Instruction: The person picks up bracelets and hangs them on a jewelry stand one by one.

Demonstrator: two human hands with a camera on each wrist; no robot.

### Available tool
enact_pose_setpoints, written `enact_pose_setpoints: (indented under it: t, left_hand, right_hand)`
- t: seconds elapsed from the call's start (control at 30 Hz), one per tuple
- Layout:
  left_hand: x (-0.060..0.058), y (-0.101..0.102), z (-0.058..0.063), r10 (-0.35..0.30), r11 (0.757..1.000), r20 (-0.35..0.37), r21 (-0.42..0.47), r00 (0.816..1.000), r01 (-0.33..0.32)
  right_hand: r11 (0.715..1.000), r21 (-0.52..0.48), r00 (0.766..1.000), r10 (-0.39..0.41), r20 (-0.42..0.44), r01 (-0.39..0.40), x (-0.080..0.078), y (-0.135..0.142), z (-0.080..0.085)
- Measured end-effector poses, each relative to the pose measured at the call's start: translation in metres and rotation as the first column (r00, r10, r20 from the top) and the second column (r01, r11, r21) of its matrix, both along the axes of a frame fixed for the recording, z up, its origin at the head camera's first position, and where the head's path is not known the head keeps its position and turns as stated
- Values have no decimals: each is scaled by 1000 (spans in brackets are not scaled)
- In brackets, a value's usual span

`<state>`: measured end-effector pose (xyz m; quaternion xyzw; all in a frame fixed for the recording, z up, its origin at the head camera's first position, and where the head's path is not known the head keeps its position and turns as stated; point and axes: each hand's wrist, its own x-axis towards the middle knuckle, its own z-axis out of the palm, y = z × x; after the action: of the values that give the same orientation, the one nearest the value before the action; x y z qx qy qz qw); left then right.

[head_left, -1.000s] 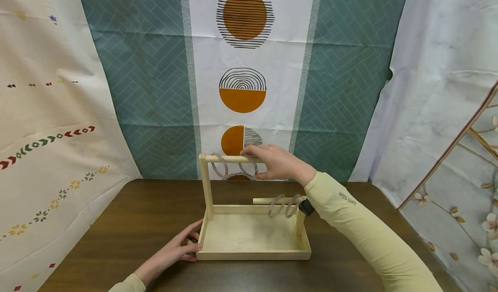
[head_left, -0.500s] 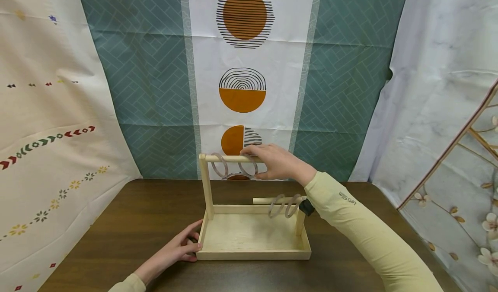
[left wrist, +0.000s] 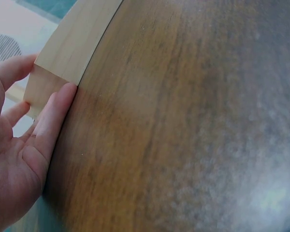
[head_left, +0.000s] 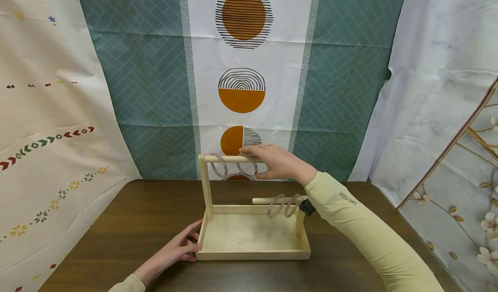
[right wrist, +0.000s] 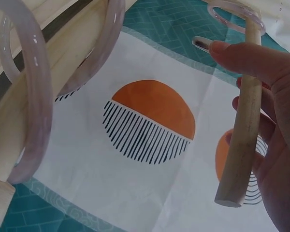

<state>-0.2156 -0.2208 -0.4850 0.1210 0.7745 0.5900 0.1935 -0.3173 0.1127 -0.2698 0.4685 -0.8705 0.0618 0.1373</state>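
A pale wooden display stand (head_left: pixel 253 255) has a shallow tray base and two rods at different heights. My left hand (head_left: pixel 183 245) grips its left end; in the left wrist view the thumb (left wrist: pixel 63 96) presses near a corner of the wood (left wrist: pixel 48 92). Up at the taller rod (head_left: pixel 231 158), my right hand (head_left: pixel 278 164) holds a translucent pale-mauve bangle (head_left: pixel 254 169) hanging round it, fingers at the top and thumb low. Another bangle (head_left: pixel 227 169) hangs left of it. In the right wrist view the fingers partly hide the rod (right wrist: pixel 237 159) and the held bangle (right wrist: pixel 201 43).
Two more bangles (head_left: pixel 271 207) hang on the lower rod (head_left: pixel 260 201), under the right forearm; they appear close up in the right wrist view. The stand sits on a dark brown wooden table (head_left: pixel 155 205). Patterned cloths (head_left: pixel 155 67) hang behind and on both sides.
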Motion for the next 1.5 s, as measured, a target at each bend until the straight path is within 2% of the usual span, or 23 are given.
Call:
enact_pose_setpoints:
  t: [0.27,0.4,0.53,0.67,0.9,1.1,1.37,1.43,1.5]
  left_hand:
    - [-1,1,0,-9,1000,-2,18,1000,9]
    - [-1,1,0,-11,1000,1,26,1000,11]
    - [0,1,-1,-4,1000,9,20,1000,4]
    - [0,0,1,-1,1000,0,22,1000,1]
    - [1,0,2,-6,1000,-9,23,1000,6]
    - [3,1,3,-1,1000,-2,11,1000,1]
    - [7,6,17,42,999,29,-28,999,-41]
    - [7,6,24,69,996,15,-57,998,-68]
    - [7,7,32,98,990,-29,-103,995,-100]
  right_hand:
    - [996,-87,1000,-3,-16,1,13,11,1]
    - [991,-133,995,-9,-101,-4,24,17,-3]
    - [985,-173,980,-14,-200,-22,38,21,-13]
    - [976,-213,965,-19,-260,-38,54,26,-19]
    - [972,-231,967,-30,-254,-30,80,37,-25]
    - [974,-226,964,-57,-259,-3,96,52,-34]
    - [977,-200,959,-122,-257,71,116,73,-48]
    - [975,-207,957,-134,-258,81,122,77,-51]
    - [974,-209,955,-145,-258,91,127,81,-54]
